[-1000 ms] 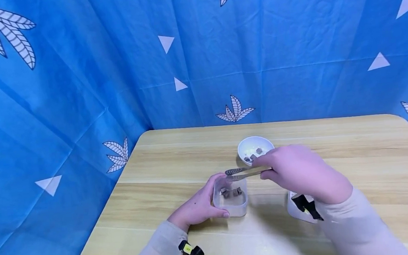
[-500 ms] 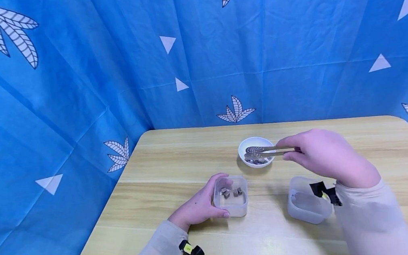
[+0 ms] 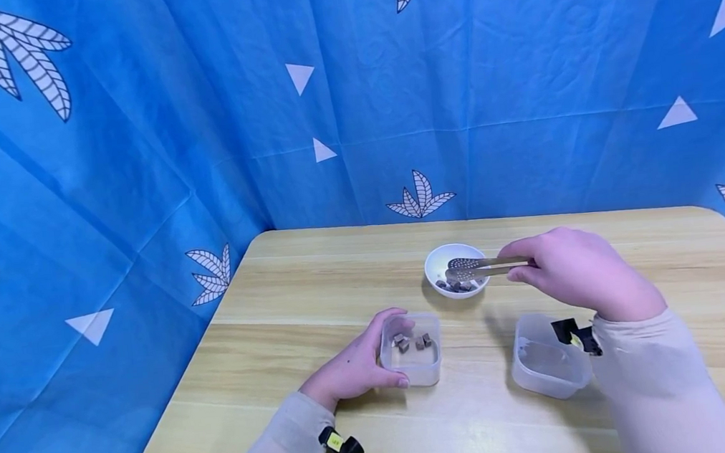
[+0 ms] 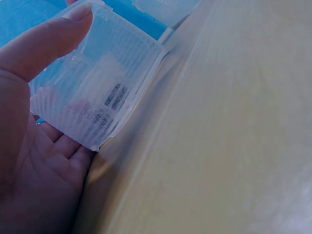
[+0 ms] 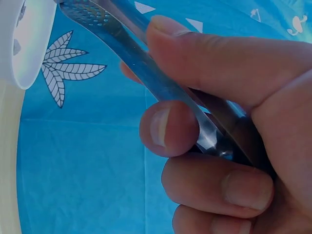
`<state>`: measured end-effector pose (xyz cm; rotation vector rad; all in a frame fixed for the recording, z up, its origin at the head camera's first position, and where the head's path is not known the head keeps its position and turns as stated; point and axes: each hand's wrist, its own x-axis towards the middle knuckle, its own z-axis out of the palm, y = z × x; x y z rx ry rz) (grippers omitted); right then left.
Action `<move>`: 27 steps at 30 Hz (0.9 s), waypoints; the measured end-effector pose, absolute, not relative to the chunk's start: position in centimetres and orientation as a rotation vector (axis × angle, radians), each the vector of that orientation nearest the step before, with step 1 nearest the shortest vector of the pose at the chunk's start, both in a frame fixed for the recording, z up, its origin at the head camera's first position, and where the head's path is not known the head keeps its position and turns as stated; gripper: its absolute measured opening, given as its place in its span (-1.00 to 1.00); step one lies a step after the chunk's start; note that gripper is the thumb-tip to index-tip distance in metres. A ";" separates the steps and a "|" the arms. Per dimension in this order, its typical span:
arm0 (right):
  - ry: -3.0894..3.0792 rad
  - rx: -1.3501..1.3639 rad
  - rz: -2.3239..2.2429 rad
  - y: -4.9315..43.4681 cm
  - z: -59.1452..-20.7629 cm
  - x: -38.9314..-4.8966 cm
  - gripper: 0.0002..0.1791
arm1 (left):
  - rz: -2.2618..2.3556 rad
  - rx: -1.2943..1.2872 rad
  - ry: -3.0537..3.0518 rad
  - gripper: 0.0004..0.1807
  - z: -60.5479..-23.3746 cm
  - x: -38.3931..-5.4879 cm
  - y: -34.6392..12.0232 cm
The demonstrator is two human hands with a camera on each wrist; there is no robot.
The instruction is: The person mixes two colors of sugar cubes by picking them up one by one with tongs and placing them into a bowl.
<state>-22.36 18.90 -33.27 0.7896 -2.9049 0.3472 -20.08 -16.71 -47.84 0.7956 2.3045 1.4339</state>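
My left hand (image 3: 366, 361) grips a clear square plastic container (image 3: 422, 374) standing on the table, thumb on the near side and fingers around the far left side. Several small dark cubes (image 3: 403, 345) lie inside it; they also show through its wall in the left wrist view. My right hand (image 3: 576, 272) holds metal tongs (image 5: 161, 87) with perforated tips, pinched between thumb and fingers. Those tips hang over the white bowl (image 3: 438, 257), slightly parted. More small dark pieces (image 3: 455, 287) lie in the bowl; whether the tips touch any I cannot tell.
A second translucent container (image 3: 547, 383) stands on the table below my right wrist, right of the first. The wooden table (image 3: 315, 281) reaches back to a blue patterned curtain (image 3: 351, 98). My right forearm crosses the table's right part.
My right hand has carried the tongs from above the left container back to the white bowl, then slightly right over it. My left hand stays on its container.
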 end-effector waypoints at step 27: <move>-2.750 1.101 0.322 14.5 -33.5 -19.5 -0.71 | 1.438 0.814 2.309 0.12 -48.2 -20.1 -16.7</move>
